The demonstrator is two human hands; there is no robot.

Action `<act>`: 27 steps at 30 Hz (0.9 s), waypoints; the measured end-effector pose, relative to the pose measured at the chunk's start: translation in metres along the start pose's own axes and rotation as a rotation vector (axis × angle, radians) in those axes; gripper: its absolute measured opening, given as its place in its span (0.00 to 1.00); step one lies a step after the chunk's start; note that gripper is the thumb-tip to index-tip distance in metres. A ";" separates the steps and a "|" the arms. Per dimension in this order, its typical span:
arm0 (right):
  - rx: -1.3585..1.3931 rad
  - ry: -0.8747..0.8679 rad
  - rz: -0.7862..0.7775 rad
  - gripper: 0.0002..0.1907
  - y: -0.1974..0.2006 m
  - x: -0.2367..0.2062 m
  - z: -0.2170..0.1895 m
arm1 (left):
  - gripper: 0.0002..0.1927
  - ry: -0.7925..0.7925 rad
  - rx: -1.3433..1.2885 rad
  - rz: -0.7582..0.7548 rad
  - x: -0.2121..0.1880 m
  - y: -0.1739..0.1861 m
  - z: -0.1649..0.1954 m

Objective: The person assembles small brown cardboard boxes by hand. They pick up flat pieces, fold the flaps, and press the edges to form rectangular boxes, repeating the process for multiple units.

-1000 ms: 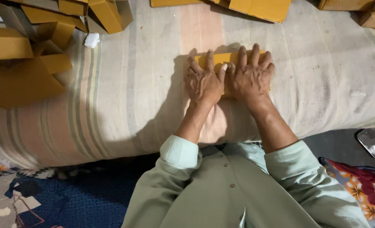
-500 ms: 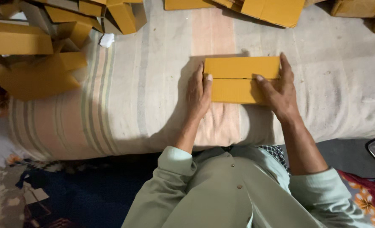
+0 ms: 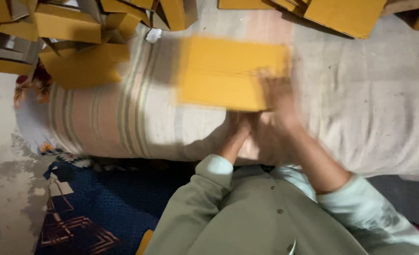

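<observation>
Yellow cardboard piece, flat and rectangular, sits above the striped cloth-covered cushion in the upper middle of the view, blurred by motion so its edges are soft. Its long axis runs left to right across the view, tipped only slightly so that the left end looks a little lower on its bottom edge than the right; its broad face is turned up toward the camera, and a faint crease line seems to run along its length, though the blur makes that hard to confirm. The right hand is at the piece's right end, fingers spread upward over the corner and closed on the edge, so it is holding the cardboard there. The left hand lies under the lower edge near the middle of the piece, mostly hidden by the card and blurred; it touches or nearly touches the underside, but whether its fingers are gripping or merely supporting cannot be told. Both forearms rise from pale green sleeves at the bottom of the view. Whether the piece rests on the cushion or is lifted off it cannot be told for sure, though a shadow lies on the cloth at its left side. A heap of similar yellow cardboard boxes and flaps lies at the upper left, well apart from the held piece, and more yellow pieces lie along the top right edge. A dark blue patterned rug covers the floor at lower left.
</observation>
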State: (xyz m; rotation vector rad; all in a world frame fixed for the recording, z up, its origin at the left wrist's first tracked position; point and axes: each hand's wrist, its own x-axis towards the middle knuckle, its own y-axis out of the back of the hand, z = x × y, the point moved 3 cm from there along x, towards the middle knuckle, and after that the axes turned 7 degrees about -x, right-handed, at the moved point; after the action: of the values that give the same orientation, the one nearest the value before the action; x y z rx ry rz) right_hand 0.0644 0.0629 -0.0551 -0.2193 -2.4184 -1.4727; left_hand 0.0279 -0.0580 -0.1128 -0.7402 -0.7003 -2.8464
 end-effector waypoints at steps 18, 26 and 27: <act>0.749 0.148 -0.058 0.43 -0.014 -0.022 -0.089 | 0.08 -0.175 0.409 -0.038 0.001 -0.012 0.052; 1.240 -0.851 0.546 0.33 0.030 0.085 0.187 | 0.08 -0.119 0.279 -0.039 0.005 -0.018 0.043; 1.304 -0.919 0.541 0.33 0.031 0.090 0.206 | 0.08 -0.124 0.277 -0.041 0.005 -0.018 0.043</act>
State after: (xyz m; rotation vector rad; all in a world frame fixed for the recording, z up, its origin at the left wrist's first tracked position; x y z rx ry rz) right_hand -0.0473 0.2573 -0.0879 -1.2368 -2.9706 0.7011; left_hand 0.0376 -0.0221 -0.0845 -0.8682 -1.1114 -2.6756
